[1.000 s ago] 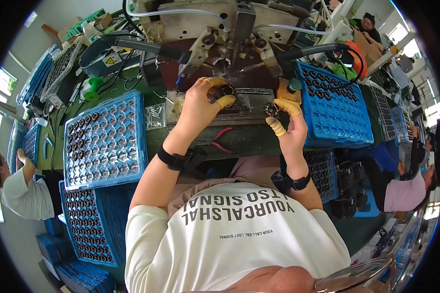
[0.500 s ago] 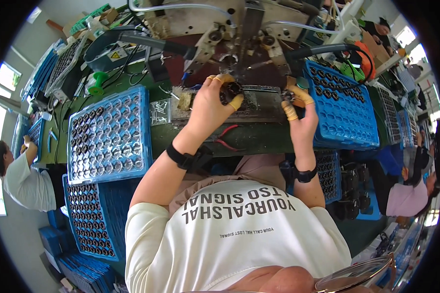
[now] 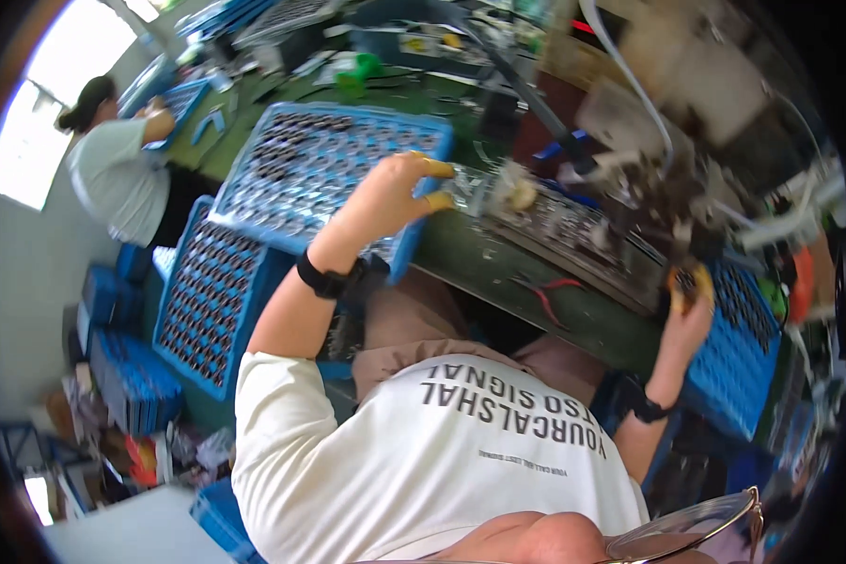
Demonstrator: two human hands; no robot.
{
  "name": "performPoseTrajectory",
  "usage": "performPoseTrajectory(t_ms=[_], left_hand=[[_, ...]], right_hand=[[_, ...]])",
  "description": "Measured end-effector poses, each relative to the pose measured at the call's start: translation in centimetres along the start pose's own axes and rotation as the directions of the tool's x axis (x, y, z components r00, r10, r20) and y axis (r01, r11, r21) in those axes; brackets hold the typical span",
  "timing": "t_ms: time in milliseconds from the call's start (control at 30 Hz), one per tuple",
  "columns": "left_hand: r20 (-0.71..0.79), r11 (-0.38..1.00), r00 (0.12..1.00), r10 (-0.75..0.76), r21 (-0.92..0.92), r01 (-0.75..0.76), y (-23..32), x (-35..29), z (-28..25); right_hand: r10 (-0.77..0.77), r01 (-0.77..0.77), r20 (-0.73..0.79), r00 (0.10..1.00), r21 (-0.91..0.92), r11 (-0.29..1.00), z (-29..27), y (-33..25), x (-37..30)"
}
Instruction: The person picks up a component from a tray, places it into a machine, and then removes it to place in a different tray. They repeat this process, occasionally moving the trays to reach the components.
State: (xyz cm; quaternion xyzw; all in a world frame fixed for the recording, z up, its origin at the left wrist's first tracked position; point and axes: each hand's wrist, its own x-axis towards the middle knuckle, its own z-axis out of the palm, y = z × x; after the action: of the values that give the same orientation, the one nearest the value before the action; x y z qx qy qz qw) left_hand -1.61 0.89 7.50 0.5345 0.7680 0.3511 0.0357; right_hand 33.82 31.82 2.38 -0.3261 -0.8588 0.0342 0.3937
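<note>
My left hand [image 3: 390,197], with yellow finger cots on its fingertips, is over the right edge of a blue tray [image 3: 439,132] with a clear insert. Its thumb and forefinger are spread apart, and nothing shows between them. Rows of small dark round parts [image 3: 287,141] sit in the tray's left pockets. At the right, my right hand [image 3: 691,305] grips a small dark round part [image 3: 684,279] in its cotted fingers. That hand is beside the end of the metal fixture [image 3: 583,240] and near another blue tray [image 3: 733,362] of dark parts.
Red-handled pliers [image 3: 547,299] lie on the green bench before the fixture. A small clear bag [image 3: 470,188] sits between tray and fixture. The machine [image 3: 667,113], with hoses, stands behind. Below left is another filled tray [image 3: 207,301]. A co-worker [image 3: 122,169] sits far left.
My view has turned left. My left hand has moved from the fixture to the left tray; the dark ring-shaped part it held no longer shows in it. My right hand still holds its part.
</note>
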Motion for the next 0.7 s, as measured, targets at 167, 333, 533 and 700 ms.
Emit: performPoseTrajectory(t_ms=[167,333,533,700], left_hand=[[-0.155,0.785,0.852,-0.5,0.333,0.522,-12.4,-4.8,-9.1],[-0.223,0.746,0.868,-0.444,0.445,0.496,-21.6,-4.8,-12.1],[-0.065,0.62,0.84,-0.538,0.645,0.447,-22.7,-4.7,-13.4],[-0.164,0.761,0.925,-0.342,0.53,0.375,-26.4,-4.4,-13.4]], right_hand=[[0.146,-0.17,0.143,0.979,0.178,0.969,-1.4,-0.2,0.1],[0.047,-0.326,0.407,0.912,0.65,0.687,-8.4,2.1,0.7],[0.375,-0.432,0.215,0.902,0.466,0.772,-15.3,3.8,2.3],[0.532,-0.565,0.194,0.824,0.22,0.795,-16.9,15.7,2.2]])
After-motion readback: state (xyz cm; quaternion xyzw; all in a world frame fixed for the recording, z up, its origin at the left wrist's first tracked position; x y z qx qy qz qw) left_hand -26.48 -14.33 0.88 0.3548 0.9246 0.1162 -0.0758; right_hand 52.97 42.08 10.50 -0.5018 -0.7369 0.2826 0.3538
